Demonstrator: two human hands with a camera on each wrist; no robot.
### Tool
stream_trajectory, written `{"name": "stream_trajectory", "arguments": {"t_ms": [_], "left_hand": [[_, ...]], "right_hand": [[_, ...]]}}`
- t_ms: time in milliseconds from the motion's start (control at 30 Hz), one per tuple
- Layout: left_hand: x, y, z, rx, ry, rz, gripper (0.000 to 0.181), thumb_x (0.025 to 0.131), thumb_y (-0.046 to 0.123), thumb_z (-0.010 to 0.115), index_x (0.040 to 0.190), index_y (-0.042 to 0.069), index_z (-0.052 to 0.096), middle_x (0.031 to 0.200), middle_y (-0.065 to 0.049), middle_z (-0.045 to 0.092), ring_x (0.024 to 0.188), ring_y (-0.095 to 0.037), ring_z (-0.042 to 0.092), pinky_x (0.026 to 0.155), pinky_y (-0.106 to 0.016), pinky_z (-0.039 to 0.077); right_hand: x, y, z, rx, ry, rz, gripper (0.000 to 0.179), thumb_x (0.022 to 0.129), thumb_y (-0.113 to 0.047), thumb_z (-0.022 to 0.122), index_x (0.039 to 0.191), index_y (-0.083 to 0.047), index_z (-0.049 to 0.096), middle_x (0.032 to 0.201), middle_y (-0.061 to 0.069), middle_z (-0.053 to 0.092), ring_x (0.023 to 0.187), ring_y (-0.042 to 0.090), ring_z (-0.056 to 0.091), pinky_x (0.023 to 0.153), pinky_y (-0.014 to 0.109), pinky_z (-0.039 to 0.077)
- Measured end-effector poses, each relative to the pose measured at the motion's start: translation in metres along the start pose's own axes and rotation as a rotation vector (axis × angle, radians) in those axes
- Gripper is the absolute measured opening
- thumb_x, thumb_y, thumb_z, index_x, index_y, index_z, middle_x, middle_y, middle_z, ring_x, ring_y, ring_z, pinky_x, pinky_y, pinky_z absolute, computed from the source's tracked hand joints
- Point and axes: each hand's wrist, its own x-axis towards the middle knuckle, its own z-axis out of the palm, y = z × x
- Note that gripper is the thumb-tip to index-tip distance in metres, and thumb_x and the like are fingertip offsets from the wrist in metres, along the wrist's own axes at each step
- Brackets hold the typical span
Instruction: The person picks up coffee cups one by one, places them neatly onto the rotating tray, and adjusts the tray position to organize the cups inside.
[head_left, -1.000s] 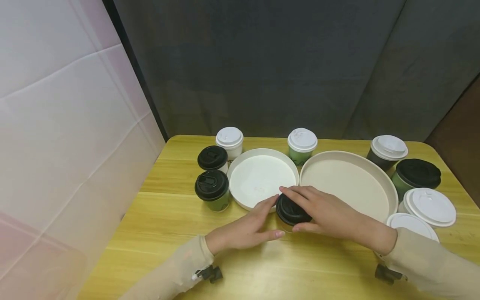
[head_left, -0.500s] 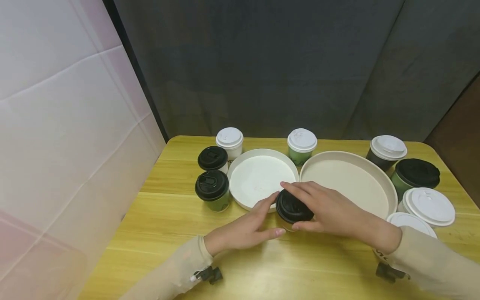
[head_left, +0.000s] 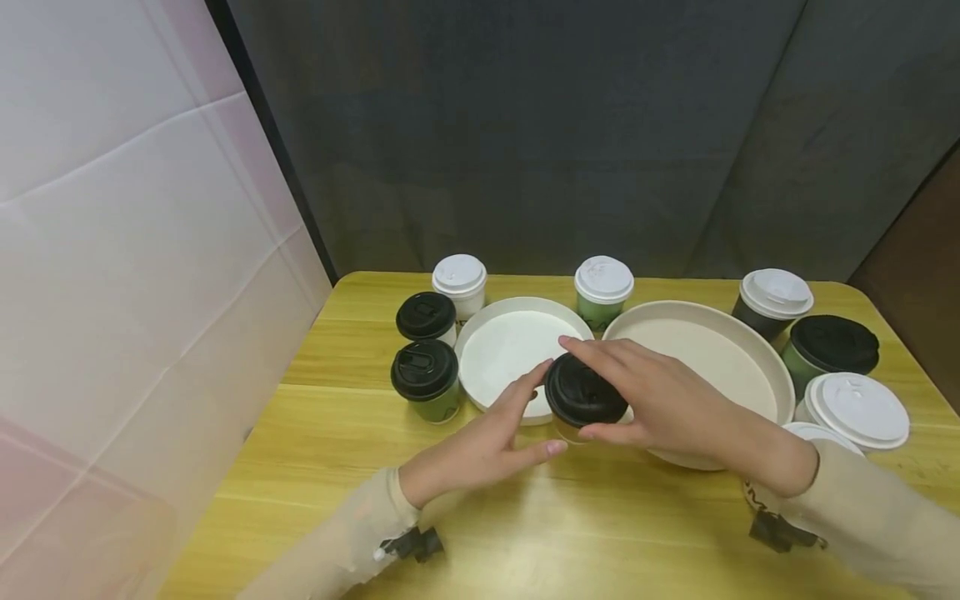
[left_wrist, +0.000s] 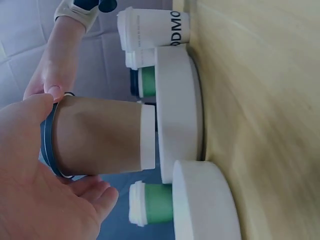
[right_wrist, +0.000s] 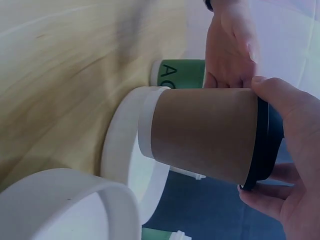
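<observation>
A brown paper coffee cup (head_left: 570,429) with a black lid (head_left: 583,392) is upright and raised off the table near the front of the two round trays. My right hand (head_left: 660,400) holds it by the lid, thumb on the near side and fingers on the far side; the right wrist view shows that hold on the cup (right_wrist: 205,135). My left hand (head_left: 480,446) is beside the cup's left side, fingers extended and thumb apart. In the left wrist view, the left hand (left_wrist: 45,185) is close to the lid end; whether it touches is unclear.
A white round tray (head_left: 517,350) and a larger cream tray (head_left: 697,358) sit side by side. Left stand black-lidded cups (head_left: 424,375) and a white-lidded cup (head_left: 459,279). A green cup (head_left: 602,292) stands behind; several lidded cups (head_left: 855,412) line the right.
The brown cup has come up off the table and slightly away from me, held in the right hand. My left hand has moved up along with it.
</observation>
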Motion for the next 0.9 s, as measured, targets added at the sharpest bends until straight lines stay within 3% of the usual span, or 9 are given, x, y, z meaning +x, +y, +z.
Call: {"name": "stream_trajectory", "arguments": {"t_ms": [100,200,500,767,900], "left_hand": [[0.002,0.000,-0.004,0.012,0.051,0.071,0.088,0.095,0.035,0.065,0.160,0.016,0.008,0.164,-0.001,0.023,0.148,-0.017,0.032,0.119,-0.039,0.038],[0.003,0.000,-0.007,0.028,0.098,0.097,0.088,0.094,0.030,0.067,0.159,0.014,0.011,0.162,-0.003,0.028,0.146,-0.020,0.037,0.117,-0.039,0.041],[0.002,0.000,-0.014,0.014,0.166,0.053,0.086,0.094,0.028,0.066,0.159,0.023,0.011,0.161,-0.002,0.030,0.145,-0.016,0.038,0.119,-0.037,0.038],[0.003,-0.001,-0.016,-0.030,0.276,0.066,0.081,0.093,0.019,0.066,0.158,0.010,0.019,0.157,-0.009,0.036,0.143,-0.023,0.042,0.117,-0.042,0.040],[0.003,-0.001,-0.017,-0.041,0.311,0.061,0.079,0.093,0.017,0.066,0.157,0.011,0.021,0.158,-0.008,0.036,0.143,-0.023,0.042,0.117,-0.040,0.040]], "right_hand": [[0.004,0.000,-0.002,0.002,0.028,-0.016,0.099,0.075,-0.048,0.083,0.155,-0.020,0.032,0.137,0.004,0.061,0.120,0.021,0.061,0.094,0.042,0.057],[0.009,-0.001,-0.002,0.014,0.050,-0.028,0.097,0.075,-0.046,0.083,0.154,-0.019,0.034,0.139,0.003,0.060,0.121,0.021,0.061,0.095,0.042,0.056],[0.019,-0.001,0.002,0.033,0.118,-0.039,0.094,0.076,-0.042,0.083,0.153,-0.015,0.037,0.145,0.007,0.054,0.127,0.025,0.058,0.100,0.045,0.054],[0.030,-0.003,0.008,0.068,0.175,-0.026,0.094,0.074,-0.041,0.085,0.151,-0.012,0.040,0.141,0.011,0.053,0.125,0.028,0.057,0.101,0.046,0.053],[0.034,-0.006,0.010,0.087,0.187,-0.008,0.093,0.074,-0.041,0.085,0.150,-0.012,0.041,0.143,0.011,0.053,0.129,0.029,0.056,0.105,0.047,0.051]]}}
